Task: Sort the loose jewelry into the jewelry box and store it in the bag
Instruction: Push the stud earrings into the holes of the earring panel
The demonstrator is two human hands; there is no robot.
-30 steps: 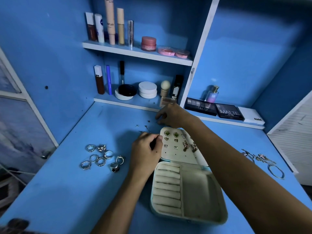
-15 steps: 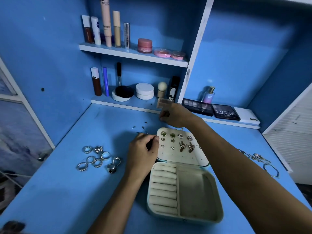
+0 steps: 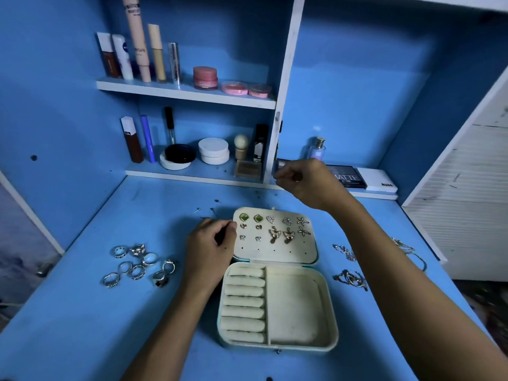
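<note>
- Jewelry box [image 3: 277, 309], open flat on the blue desk [image 3: 82, 325]: rounded corners, pale blue shell, cream velvety lining.
- Lower half split into a column of soft ring rolls [image 3: 244, 301] on the left and one plain padded compartment on the right, both bare.
- Lid panel [image 3: 275, 251] punched with small holes, holding earrings [image 3: 275, 226] in pairs: green cushion-cut stones, hearts, ribbed triangles, butterflies, starfish.
- Left hand [image 3: 210, 248] at the lid's left edge, fingers curled around something small and dark; too hidden to name.
- Right hand [image 3: 305, 182] raised behind the box, fingertips pinched together; whatever sits between them too small to tell.
- Loose silver rings [image 3: 137, 264] clustered on the desk left of the box, some set with stones.
- Tangled chains and bangles [image 3: 351, 273] on the desk to the right.
- Tiny earring pins [image 3: 206, 210] scattered just behind the left hand.
- Flat black palette [image 3: 346, 177] on the low ledge, lettered "MATTE".
- White tube [image 3: 122, 56] on the upper shelf with a round blue logo, not legible.
</note>
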